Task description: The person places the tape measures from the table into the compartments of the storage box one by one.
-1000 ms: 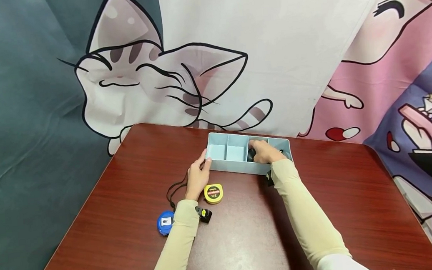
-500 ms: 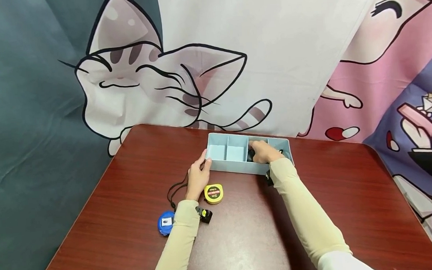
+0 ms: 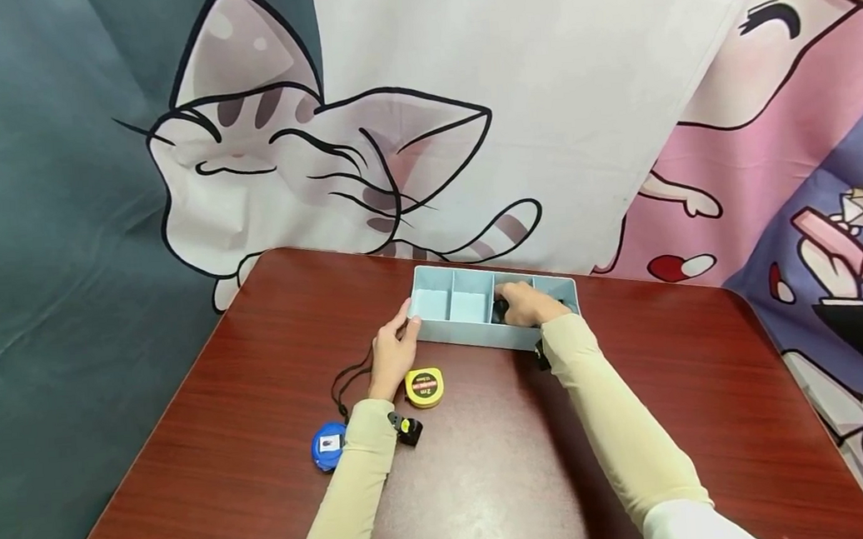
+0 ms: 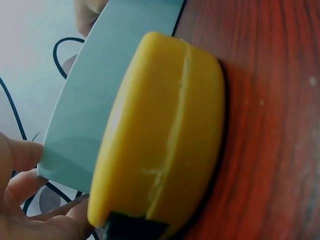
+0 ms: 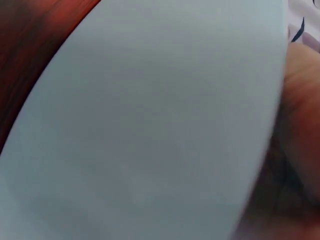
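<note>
A light-blue divided box (image 3: 454, 332) stands near the far edge of the table. My left hand (image 3: 392, 356) holds its left front corner, thumb on the front wall and fingers round the end; the left wrist view shows the thumb (image 4: 22, 155) at the corner. My right hand (image 3: 526, 303) reaches down into the third compartment from the left, its fingers curled about a black object (image 3: 499, 311) whose kind I cannot tell. Only the front wall (image 5: 150, 120) and part of the hand (image 5: 302, 110) show in the right wrist view. The two left compartments hold nothing.
A yellow tape measure (image 3: 425, 387) lies just right of the left wrist, large in the left wrist view. A blue round tape measure (image 3: 329, 446) with a dark wrist cord (image 3: 339, 384) lies left of the left forearm. A printed cat curtain (image 3: 422, 136) hangs behind the table (image 3: 671, 370).
Both hands stay nearly where they were, the left at the box corner and the right in the third compartment. The black object shifts only slightly under the right fingers.
</note>
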The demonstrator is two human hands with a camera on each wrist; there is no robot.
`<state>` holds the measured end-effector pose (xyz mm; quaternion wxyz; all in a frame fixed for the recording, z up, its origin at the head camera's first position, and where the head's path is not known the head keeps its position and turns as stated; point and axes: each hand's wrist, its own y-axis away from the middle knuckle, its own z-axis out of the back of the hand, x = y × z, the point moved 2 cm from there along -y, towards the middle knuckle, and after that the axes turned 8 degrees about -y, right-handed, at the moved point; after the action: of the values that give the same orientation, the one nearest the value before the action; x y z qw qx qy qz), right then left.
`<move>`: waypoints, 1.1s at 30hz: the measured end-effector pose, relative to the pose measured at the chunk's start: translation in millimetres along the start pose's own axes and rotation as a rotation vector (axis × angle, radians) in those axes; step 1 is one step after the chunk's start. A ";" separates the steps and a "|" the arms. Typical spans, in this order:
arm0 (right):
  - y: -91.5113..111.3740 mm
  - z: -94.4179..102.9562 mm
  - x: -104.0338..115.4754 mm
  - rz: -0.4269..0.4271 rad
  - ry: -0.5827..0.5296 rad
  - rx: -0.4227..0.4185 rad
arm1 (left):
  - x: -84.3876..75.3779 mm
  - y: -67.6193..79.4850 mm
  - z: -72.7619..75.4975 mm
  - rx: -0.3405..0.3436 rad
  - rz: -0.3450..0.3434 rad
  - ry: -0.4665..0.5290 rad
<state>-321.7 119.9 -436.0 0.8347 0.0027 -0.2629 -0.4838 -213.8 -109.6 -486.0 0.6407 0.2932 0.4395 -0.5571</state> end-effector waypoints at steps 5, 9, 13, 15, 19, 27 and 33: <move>11.3 8.6 10.2 0.066 -0.040 -0.062 | -0.4 -2.5 1.5 0.014 -0.008 0.004; 26.5 10.6 27.4 0.122 -0.076 -0.166 | -1.7 -4.1 3.8 0.007 -0.008 -0.005; 42.5 4.0 44.2 0.223 -0.116 -0.273 | -1.7 -2.5 4.4 0.012 -0.002 -0.006; 49.7 -2.2 51.1 0.286 -0.134 -0.311 | -1.1 -0.4 3.9 0.016 0.004 -0.007; 60.5 -16.8 61.7 0.369 -0.186 -0.352 | -0.5 2.1 2.1 0.016 0.006 0.001; 64.8 -47.2 79.0 0.406 -0.252 -0.286 | 0.1 -2.0 2.3 0.016 -0.002 0.009; 61.4 -71.4 87.3 0.387 -0.317 -0.190 | 2.4 -0.5 1.9 0.050 0.014 0.001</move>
<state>-206.3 64.0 -443.6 0.8567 -0.2016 -0.3394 -0.3320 -213.9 -112.5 -487.3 0.6370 0.3125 0.4236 -0.5632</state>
